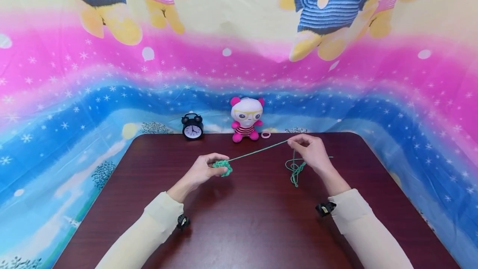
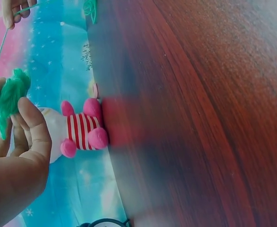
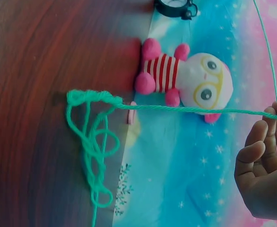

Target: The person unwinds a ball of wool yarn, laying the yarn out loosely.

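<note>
A small bundle of green yarn (image 1: 223, 168) is pinched between the thumb and fingers of my left hand (image 1: 203, 170), above the table. From it a straight strand (image 1: 257, 151) rises to my right hand (image 1: 310, 149), whose thumb and fingertips pinch it. Below the right hand hangs a loose, looped tangle of the same yarn (image 3: 96, 151), with a thicker twisted part at one end. In the left wrist view the yarn bundle (image 2: 12, 97) looks fluffy, with the left fingers (image 2: 34, 123) curled about it. Whether the tangle touches the table is unclear.
At the back of the dark wooden table (image 1: 254, 223) stand a black alarm clock (image 1: 193, 128) and a pink and white panda plush (image 1: 246, 119). Beside the plush lies a small pink ring (image 1: 266, 135). A printed cloth (image 1: 224, 69) hangs behind the table.
</note>
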Tool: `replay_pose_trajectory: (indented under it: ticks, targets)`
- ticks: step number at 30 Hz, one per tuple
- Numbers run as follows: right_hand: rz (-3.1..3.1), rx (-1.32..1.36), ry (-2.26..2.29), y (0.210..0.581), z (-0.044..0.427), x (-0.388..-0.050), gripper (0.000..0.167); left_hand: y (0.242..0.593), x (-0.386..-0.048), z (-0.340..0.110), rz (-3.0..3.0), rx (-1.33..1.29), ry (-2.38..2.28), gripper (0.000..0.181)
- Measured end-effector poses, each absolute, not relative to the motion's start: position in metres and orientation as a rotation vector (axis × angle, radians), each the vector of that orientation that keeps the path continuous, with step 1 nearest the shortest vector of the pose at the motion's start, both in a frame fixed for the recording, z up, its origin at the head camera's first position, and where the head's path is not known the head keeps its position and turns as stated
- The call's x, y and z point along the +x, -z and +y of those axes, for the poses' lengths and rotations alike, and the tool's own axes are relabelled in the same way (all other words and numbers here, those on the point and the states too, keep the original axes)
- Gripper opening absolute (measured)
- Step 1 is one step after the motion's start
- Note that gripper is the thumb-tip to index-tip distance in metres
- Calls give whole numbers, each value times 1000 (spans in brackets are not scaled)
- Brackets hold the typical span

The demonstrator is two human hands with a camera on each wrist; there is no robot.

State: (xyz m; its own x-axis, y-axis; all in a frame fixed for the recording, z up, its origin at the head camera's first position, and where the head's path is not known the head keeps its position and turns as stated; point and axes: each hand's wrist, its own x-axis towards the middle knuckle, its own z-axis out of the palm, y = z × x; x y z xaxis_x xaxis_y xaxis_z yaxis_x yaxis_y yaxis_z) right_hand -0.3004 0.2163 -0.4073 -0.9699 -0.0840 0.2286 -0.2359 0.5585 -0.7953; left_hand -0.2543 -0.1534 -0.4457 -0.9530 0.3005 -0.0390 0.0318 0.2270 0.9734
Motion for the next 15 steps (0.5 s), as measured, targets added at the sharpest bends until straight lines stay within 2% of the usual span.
replay_pose_trajectory:
  ticks: [9,15]
  targets:
    - [-2548,158,-1374,402,242,-303,38,447,-255,-154,2251,267,-1876,30]
    - [-2521,56,-1393,396,260,-302,43,447,-255,-156,2265,254,-1844,40]
